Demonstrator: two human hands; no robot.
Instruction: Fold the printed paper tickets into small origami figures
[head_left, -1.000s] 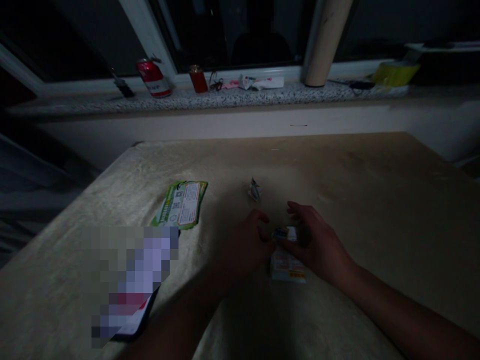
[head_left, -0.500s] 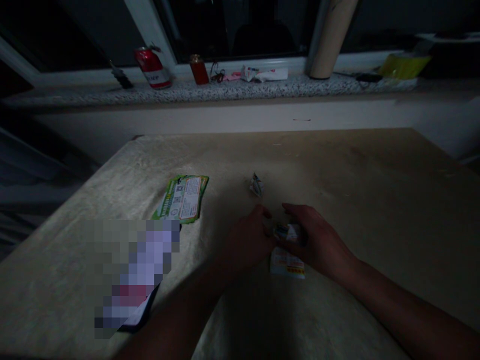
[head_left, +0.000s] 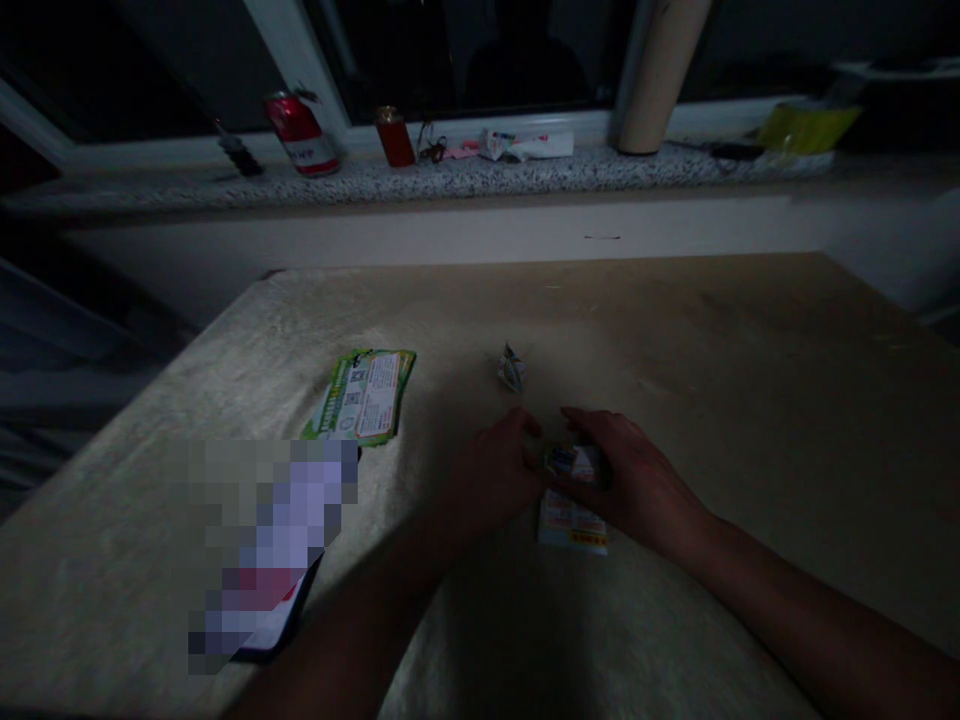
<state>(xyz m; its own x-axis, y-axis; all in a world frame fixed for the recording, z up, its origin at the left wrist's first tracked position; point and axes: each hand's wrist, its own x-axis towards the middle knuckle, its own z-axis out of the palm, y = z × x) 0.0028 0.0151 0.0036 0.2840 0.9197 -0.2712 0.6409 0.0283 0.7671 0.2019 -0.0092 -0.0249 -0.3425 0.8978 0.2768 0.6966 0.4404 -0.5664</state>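
Observation:
A small printed sachet with a white and orange label lies low over the table between my hands. My left hand is curled in at its upper left edge, with the fingertips pinched there. My right hand bends around the sachet's right side, its thumb across the front and its fingers arched above. Dim light and the fingers hide part of the sachet's upper half. Just beyond my left hand, a crumpled scrap of wrapper rests on the tabletop.
Green printed packets lie stacked on the left, with a phone, partly pixelated, nearer me. Along the stone windowsill stand a red can, a small amber jar, a white tube and a cardboard roll.
Both hands stay in almost the same place around the sachet, with only slight finger movement. The whole view has shifted very slightly.

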